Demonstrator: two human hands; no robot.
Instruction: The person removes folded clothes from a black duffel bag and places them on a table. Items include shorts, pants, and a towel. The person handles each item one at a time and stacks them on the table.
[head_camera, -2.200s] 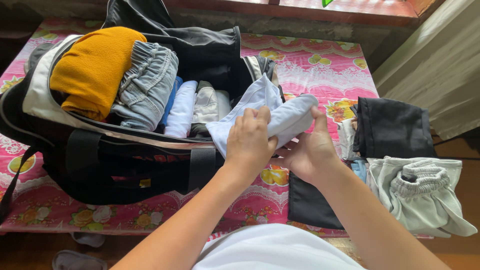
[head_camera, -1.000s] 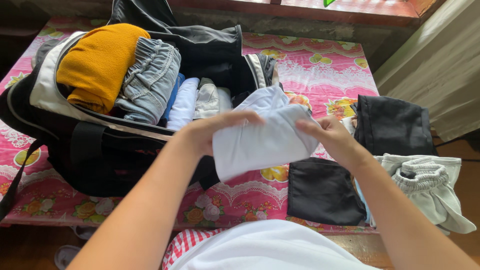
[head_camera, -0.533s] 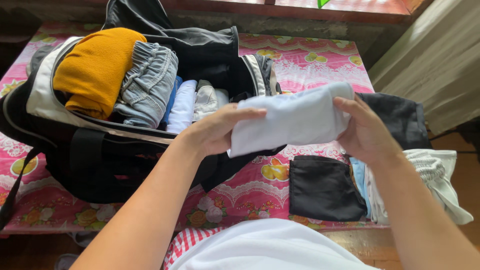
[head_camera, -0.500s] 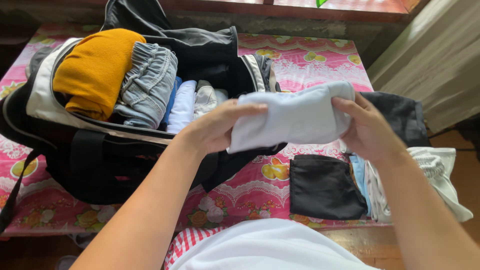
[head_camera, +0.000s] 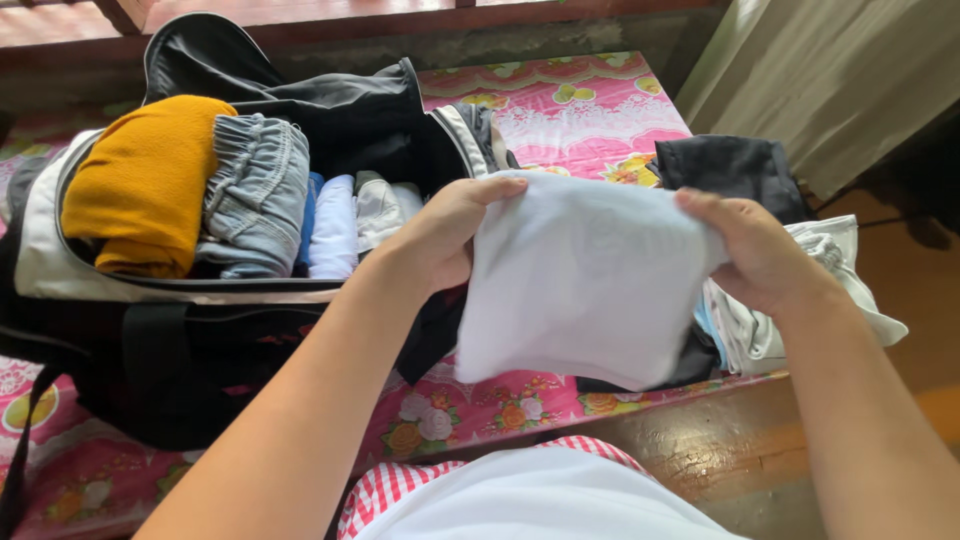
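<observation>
1. An open black duffel bag (head_camera: 200, 340) is lying on the worktop (head_camera: 560, 110), packed with rolled clothes.
2. The left hand (head_camera: 445, 235) is pinching the white garment (head_camera: 580, 285) by its upper left edge.
3. The right hand (head_camera: 765, 255) is gripping its upper right edge; the garment is hanging above the worktop's front edge, just right of the bag.

Both forearms are bare from the bottom edge of the picture up to the wrists: no sleeves, no watch, no bracelet, no gloves. The left hand (head_camera: 440, 235) and the right hand (head_camera: 765, 255) are bare too, and no ring shows on the fingers (head_camera: 500, 187) that are in sight. The nails look short and plain. At the bottom of the view, over the chest, lies a plain white top (head_camera: 530, 500). Beside it, toward the left arm, shows a patch of red-and-white checked cloth (head_camera: 390, 485).
</observation>
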